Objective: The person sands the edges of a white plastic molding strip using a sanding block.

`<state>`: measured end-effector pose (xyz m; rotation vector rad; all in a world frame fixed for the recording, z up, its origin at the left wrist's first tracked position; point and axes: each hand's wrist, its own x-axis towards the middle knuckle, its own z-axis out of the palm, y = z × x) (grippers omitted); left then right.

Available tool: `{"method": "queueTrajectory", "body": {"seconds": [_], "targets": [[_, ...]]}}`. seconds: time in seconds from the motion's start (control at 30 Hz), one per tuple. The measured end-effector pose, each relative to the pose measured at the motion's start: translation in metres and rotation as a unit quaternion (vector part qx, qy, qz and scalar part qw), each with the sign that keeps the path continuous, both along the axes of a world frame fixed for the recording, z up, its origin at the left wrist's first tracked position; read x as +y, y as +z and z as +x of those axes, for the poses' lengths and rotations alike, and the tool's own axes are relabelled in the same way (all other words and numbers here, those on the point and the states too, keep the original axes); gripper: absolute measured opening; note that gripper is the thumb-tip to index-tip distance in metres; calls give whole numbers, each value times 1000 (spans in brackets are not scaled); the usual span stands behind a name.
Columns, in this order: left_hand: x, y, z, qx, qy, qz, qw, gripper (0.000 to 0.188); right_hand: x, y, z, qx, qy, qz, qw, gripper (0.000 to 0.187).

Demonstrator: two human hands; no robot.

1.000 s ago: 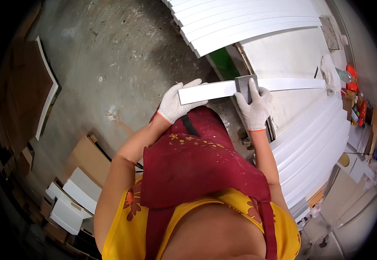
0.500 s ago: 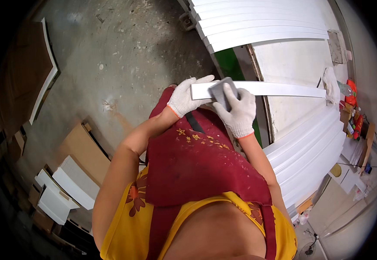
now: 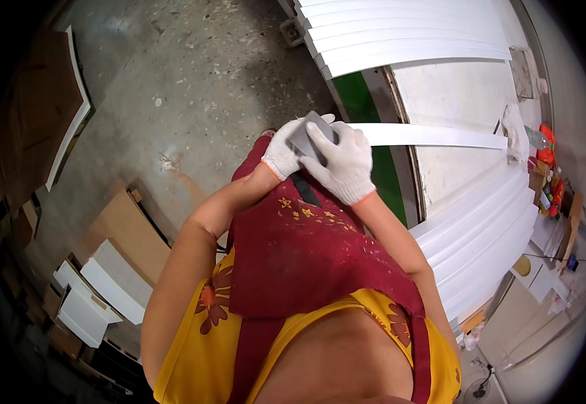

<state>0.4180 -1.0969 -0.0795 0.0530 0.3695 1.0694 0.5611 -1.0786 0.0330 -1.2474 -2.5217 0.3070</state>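
Note:
A long, flat white strip (image 3: pixel 434 135) extends from my hands to the right, its far end lying across the white-topped workbench (image 3: pixel 458 87). My gloved left hand (image 3: pixel 280 155) is closed around the strip's near end, mostly behind the block and my other hand. Gripped in my gloved right hand (image 3: pixel 347 163) is a grey sanding block (image 3: pixel 314 137), set on the near end of the strip. That end is covered by the block and the glove, so its face there cannot be seen.
Several white strips (image 3: pixel 407 34) lie side by side at the bench's far end, and another row of white strips (image 3: pixel 481 229) lies on the near right. A white cloth (image 3: pixel 514 124) and a plastic bottle (image 3: pixel 535 138) are along the right side. Boards (image 3: pixel 128 232) stand on the left floor.
My right hand has slid the sanding block left along the strip to its near end. My left hand stays almost in place, holding that end.

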Motion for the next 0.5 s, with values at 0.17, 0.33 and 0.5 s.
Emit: {"method": "queueTrajectory", "body": {"seconds": [0.17,0.33,0.5], "targets": [[0,10,-2,-113,-11,-37,993,52,-21,-2,3,-21,30,-45,998,60],[-2,-1,-2,-232,8,-104,967,57,-3,2,55,-58,-68,-55,994,56],[1,-3,4,-154,3,-97,983,56,17,2,49,-65,-147,-6,987,53]]}}
